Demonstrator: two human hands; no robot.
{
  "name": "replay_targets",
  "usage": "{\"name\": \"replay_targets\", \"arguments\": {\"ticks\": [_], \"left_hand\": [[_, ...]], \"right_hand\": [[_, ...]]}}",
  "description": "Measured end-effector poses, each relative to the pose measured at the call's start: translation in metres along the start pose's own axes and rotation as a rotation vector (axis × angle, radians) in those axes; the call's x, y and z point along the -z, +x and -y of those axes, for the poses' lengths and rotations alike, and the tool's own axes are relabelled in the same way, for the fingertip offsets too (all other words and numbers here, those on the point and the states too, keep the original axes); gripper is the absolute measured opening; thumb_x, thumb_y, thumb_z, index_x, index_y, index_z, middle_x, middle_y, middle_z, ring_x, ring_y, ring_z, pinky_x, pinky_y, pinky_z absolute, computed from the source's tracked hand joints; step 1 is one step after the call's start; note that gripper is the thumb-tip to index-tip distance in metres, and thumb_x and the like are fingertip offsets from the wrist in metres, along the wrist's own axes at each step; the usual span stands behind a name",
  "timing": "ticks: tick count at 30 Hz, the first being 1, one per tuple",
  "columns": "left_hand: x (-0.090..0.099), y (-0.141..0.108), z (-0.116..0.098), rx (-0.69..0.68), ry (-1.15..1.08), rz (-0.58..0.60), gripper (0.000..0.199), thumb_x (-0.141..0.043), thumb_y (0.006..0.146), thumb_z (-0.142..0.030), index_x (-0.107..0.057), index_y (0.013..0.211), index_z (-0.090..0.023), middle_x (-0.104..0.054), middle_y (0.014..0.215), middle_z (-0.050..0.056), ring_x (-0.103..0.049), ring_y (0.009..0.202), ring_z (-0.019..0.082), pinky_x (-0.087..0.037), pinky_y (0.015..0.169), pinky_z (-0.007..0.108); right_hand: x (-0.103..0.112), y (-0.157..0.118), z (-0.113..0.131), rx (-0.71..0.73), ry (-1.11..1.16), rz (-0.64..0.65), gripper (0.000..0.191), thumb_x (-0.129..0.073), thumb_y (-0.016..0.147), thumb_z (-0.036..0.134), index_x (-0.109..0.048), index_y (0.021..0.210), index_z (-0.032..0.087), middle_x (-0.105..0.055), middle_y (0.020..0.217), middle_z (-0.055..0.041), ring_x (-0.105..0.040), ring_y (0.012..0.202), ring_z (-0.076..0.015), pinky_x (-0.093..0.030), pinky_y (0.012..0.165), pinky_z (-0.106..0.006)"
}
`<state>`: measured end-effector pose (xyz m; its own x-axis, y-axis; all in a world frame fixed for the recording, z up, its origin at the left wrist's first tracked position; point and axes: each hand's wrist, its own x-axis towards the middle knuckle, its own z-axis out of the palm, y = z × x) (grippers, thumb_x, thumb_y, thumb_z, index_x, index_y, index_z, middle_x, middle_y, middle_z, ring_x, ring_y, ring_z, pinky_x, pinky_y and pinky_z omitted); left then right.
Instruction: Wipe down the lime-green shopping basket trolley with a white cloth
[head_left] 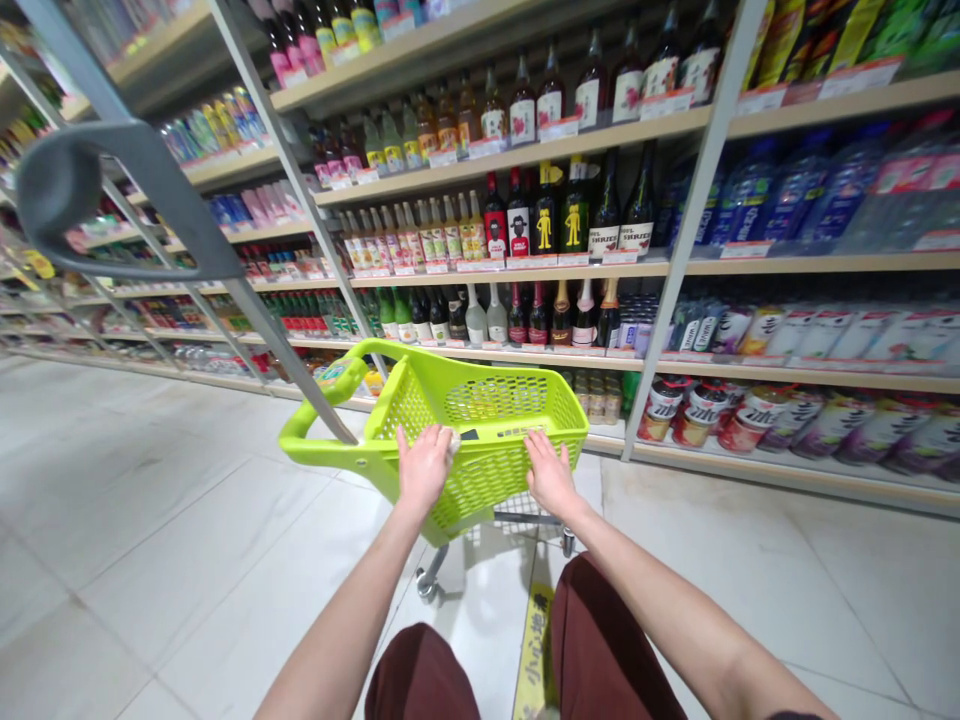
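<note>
A lime-green shopping cart (495, 500) with perforated basket walls stands sideways in front of me. My left hand (424, 466) is on its near rim toward the handle end, closed, with a small white crumpled wad (454, 442) showing at the fingertips; whether it is tissue or cloth I cannot tell. My right hand (551, 474) grips the same rim farther right, fingers bent over the edge. A small dark flat piece (469, 435) shows inside the basket. The cart's curved green handle (315, 445) is at the left.
A grey pole with a looped grip (150, 200) slants down to the cart handle. Beyond the cart, shelves (510, 155) hold rows of bottles and jars. A yellow floor strip (534, 650) runs between my knees across the white tiles (165, 540).
</note>
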<state>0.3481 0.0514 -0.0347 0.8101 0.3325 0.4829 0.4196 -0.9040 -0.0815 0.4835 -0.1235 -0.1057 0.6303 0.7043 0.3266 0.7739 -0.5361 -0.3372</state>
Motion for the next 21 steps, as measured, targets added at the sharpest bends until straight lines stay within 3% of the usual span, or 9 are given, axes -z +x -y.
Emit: {"name": "replay_targets", "arguments": {"ticks": [3,5,11,14,16,21], "left_hand": [[0.008,-0.005,0.024,0.096,0.052,-0.056,0.032,-0.035,0.082,-0.017,-0.05,0.109,-0.024,-0.052,0.12,0.01,-0.043,0.113,0.026,-0.005,0.101,0.061],[0.007,-0.005,0.025,0.122,0.06,-0.052,0.03,-0.035,0.082,-0.018,-0.052,0.107,-0.024,-0.052,0.119,0.01,-0.046,0.11,0.027,-0.007,0.1,0.061],[-0.015,0.009,-0.032,-0.02,-0.033,0.031,0.026,-0.034,0.082,-0.018,-0.054,0.099,-0.022,-0.058,0.107,0.008,-0.053,0.099,0.02,-0.013,0.102,0.055],[-0.021,0.013,-0.045,-0.05,-0.073,0.026,0.028,-0.033,0.083,-0.017,-0.053,0.101,-0.023,-0.058,0.108,0.008,-0.053,0.1,0.02,-0.013,0.102,0.055],[-0.017,0.01,-0.036,-0.049,-0.074,0.02,0.029,-0.034,0.082,-0.017,-0.053,0.102,-0.024,-0.057,0.111,0.008,-0.052,0.103,0.02,-0.01,0.102,0.056],[0.004,-0.006,0.014,0.055,0.011,-0.028,0.031,-0.038,0.08,-0.019,-0.051,0.108,-0.023,-0.053,0.118,0.01,-0.05,0.106,0.022,-0.006,0.101,0.059]], "right_hand": [[-0.003,0.001,0.001,-0.004,0.007,-0.013,0.061,-0.039,0.07,0.008,-0.034,0.13,0.012,-0.028,0.14,-0.0092,-0.017,0.13,-0.0217,-0.011,0.102,-0.052],[-0.005,0.001,0.003,-0.01,0.012,-0.012,0.061,-0.039,0.07,0.008,-0.034,0.13,0.012,-0.027,0.14,-0.0088,-0.017,0.13,-0.0221,-0.012,0.102,-0.052],[-0.004,0.003,0.006,-0.017,0.0,0.009,0.062,-0.039,0.069,0.009,-0.033,0.131,0.011,-0.025,0.141,-0.0082,-0.016,0.131,-0.0226,-0.013,0.103,-0.051],[0.0,0.003,0.003,0.002,-0.017,0.024,0.062,-0.04,0.068,0.008,-0.034,0.13,0.013,-0.027,0.141,-0.0078,-0.018,0.13,-0.0226,-0.011,0.102,-0.052],[0.002,0.002,0.001,0.018,-0.022,0.031,0.062,-0.04,0.068,0.008,-0.034,0.13,0.014,-0.028,0.14,-0.0077,-0.02,0.13,-0.0224,-0.011,0.102,-0.053],[0.002,0.001,0.002,0.02,-0.02,-0.003,0.059,-0.039,0.069,0.007,-0.037,0.128,0.012,-0.03,0.139,-0.0101,-0.021,0.129,-0.0227,-0.011,0.102,-0.052]]}}
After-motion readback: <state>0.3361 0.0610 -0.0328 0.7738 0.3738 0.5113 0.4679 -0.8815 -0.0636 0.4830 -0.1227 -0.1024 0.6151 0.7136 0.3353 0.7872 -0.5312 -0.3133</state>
